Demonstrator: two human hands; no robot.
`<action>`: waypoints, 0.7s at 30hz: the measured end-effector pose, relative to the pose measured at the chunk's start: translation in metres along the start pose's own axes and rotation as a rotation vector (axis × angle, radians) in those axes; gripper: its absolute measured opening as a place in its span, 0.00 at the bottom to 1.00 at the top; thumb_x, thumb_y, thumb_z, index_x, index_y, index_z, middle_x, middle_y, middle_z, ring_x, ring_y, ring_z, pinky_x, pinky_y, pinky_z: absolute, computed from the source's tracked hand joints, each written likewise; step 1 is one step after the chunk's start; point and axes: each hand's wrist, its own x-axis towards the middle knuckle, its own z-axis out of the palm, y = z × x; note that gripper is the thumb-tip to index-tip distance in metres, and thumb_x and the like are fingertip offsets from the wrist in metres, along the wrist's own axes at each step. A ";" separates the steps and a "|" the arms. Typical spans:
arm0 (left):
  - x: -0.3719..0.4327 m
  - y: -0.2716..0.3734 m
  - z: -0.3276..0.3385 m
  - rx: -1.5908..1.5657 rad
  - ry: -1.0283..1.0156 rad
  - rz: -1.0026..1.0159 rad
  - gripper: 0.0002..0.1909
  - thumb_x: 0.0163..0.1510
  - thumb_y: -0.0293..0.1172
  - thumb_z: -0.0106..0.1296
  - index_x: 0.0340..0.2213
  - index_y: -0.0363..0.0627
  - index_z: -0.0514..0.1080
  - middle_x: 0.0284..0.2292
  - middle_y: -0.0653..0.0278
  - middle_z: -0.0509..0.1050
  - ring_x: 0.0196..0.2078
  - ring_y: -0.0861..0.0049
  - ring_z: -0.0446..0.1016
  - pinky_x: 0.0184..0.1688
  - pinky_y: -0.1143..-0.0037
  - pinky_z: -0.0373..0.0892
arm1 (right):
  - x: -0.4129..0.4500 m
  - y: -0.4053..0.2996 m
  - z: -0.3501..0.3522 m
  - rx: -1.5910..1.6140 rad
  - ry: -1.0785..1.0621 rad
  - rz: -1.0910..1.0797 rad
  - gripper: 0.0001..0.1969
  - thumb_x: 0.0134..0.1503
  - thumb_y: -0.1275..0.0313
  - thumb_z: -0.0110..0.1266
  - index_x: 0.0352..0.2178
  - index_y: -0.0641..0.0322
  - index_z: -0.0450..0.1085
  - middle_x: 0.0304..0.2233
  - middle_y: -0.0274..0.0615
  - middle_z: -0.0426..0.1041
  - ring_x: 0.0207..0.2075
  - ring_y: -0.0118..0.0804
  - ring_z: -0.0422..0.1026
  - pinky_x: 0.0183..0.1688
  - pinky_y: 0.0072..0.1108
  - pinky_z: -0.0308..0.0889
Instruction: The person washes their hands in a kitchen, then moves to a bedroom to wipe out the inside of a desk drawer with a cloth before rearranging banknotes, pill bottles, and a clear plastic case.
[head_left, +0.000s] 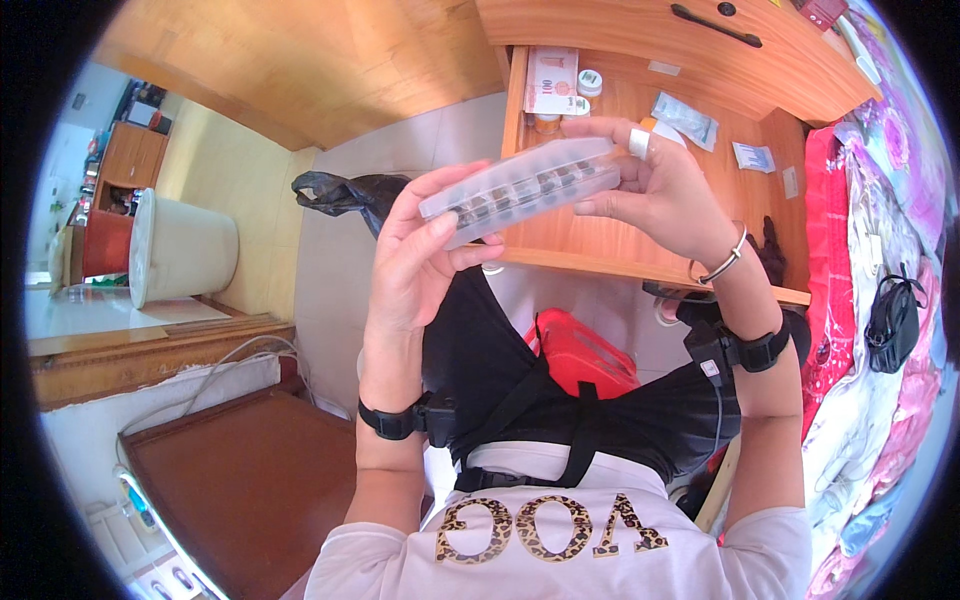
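A translucent plastic compartment box (525, 184) is held tilted in the air, above the front part of an open wooden drawer (615, 244). Small dark pieces show along its row of compartments; what they are I cannot tell. My left hand (412, 255) grips the box's left end, thumb on the near side. At the right end, my right hand (667, 191), with a wide ring and a bangle (727, 259), has its index finger along the lid's edge and its thumb below. The lid looks slightly raised on that side.
In the drawer lie several small white-capped bottles (589, 82), a banknote-patterned paper (551, 79), a pale blue packet (684, 120) and a smaller sachet (753, 157). A black plastic bag (349, 196) is left of my hands. A red bag (585, 352) rests between my legs. Patterned bedding (832, 262) borders the right.
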 end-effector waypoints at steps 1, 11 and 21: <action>0.001 0.000 0.000 -0.046 -0.051 0.000 0.23 0.49 0.20 0.50 0.48 0.38 0.61 0.51 0.51 0.63 0.40 0.66 0.73 0.38 0.69 0.76 | 0.000 0.001 -0.001 -0.002 -0.004 0.020 0.27 0.45 0.75 0.62 0.48 0.63 0.63 0.29 0.34 0.73 0.28 0.20 0.70 0.28 0.13 0.65; 0.001 -0.009 -0.006 0.517 0.058 0.213 0.25 0.44 0.20 0.59 0.45 0.41 0.65 0.49 0.54 0.65 0.43 0.74 0.71 0.43 0.76 0.71 | -0.006 -0.022 0.002 -0.311 0.032 0.046 0.19 0.45 0.67 0.63 0.37 0.67 0.70 0.28 0.38 0.73 0.27 0.26 0.69 0.32 0.18 0.66; -0.005 -0.014 0.007 0.571 0.019 0.358 0.22 0.41 0.21 0.62 0.40 0.38 0.69 0.41 0.58 0.72 0.44 0.78 0.70 0.49 0.76 0.65 | -0.009 -0.014 0.012 -0.483 0.086 -0.394 0.20 0.44 0.68 0.61 0.39 0.64 0.69 0.36 0.45 0.72 0.42 0.42 0.70 0.44 0.27 0.64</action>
